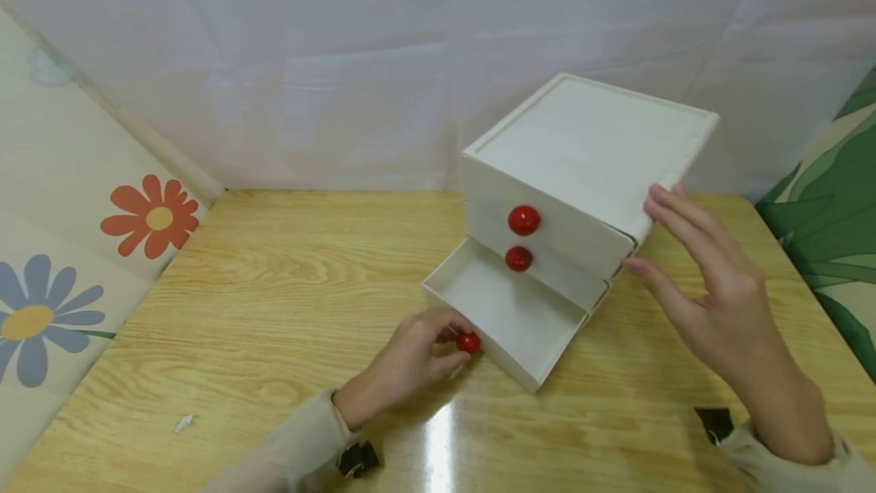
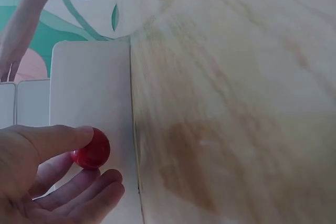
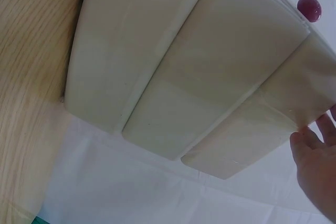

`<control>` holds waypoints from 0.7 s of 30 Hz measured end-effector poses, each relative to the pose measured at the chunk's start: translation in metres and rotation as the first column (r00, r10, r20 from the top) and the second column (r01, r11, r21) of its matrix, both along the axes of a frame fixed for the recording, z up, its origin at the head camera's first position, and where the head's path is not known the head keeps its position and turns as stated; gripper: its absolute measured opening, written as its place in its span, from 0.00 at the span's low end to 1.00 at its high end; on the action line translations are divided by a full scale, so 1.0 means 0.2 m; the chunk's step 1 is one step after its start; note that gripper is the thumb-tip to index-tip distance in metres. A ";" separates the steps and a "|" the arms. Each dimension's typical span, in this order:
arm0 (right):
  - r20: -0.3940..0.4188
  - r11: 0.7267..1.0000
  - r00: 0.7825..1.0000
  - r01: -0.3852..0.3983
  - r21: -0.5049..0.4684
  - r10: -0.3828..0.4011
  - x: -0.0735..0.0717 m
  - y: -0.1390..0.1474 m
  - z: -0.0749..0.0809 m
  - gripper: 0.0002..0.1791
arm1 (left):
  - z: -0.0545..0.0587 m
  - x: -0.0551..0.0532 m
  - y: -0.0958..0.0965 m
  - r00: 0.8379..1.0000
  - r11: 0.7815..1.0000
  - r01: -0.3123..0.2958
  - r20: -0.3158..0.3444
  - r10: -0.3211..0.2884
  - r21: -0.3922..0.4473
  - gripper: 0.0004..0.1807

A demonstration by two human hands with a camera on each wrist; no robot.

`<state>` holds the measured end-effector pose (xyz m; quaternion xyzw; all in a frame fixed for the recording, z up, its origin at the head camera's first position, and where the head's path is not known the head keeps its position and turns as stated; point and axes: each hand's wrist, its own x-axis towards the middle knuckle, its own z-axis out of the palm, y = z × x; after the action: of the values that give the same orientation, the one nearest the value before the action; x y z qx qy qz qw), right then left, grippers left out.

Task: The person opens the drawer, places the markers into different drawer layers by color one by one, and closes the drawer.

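Observation:
A white three-drawer box (image 1: 595, 151) stands at an angle on the table, with round red knobs (image 1: 524, 220) on its two upper drawers. Its bottom drawer (image 1: 513, 303) is pulled out, showing a bare white inside. My left hand (image 1: 417, 356) pinches the bottom drawer's red knob (image 2: 95, 149) between thumb and fingers; the left wrist view has the thumb over it. On the other side, my right hand (image 1: 725, 295) touches the box's upper right edge, its fingers fairly straight and the thumb near the front corner. The right wrist view has the fingertips (image 3: 298, 142) at the box's side wall.
The box stands on a wood-grain table (image 1: 294, 272). A small white scrap (image 1: 183, 423) lies at the front left. Behind the table hangs a pale cloth (image 1: 328, 82), and panels with printed flowers (image 1: 159, 217) and leaves (image 1: 831, 219) flank it.

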<state>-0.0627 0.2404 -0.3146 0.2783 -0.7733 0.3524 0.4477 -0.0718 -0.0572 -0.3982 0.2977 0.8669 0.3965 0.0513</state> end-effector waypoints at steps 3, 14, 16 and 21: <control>0.002 1.000 1.000 0.000 0.000 0.000 0.00 0.00 0.00 0.37 | 0.01 -0.01 0.01 1.000 1.000 -0.001 0.010 0.001 -0.012 0.14; 0.010 1.000 1.000 0.006 0.007 -0.007 0.00 0.01 0.00 0.37 | 0.03 -0.07 0.06 1.000 1.000 -0.007 -0.005 0.007 -0.017 0.11; 0.007 1.000 1.000 -0.002 0.002 0.002 0.00 0.00 0.00 0.37 | 0.03 -0.08 0.08 1.000 1.000 -0.010 -0.005 0.010 -0.021 0.11; 0.011 1.000 1.000 0.002 0.001 -0.002 0.00 0.01 0.00 0.37 | 0.02 -0.14 0.13 1.000 0.999 -0.009 0.003 0.009 -0.044 0.11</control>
<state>-0.0636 0.2415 -0.3156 0.2757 -0.7763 0.3530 0.4436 -0.0989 -0.0312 -0.3933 0.2918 0.8767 0.3780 0.0575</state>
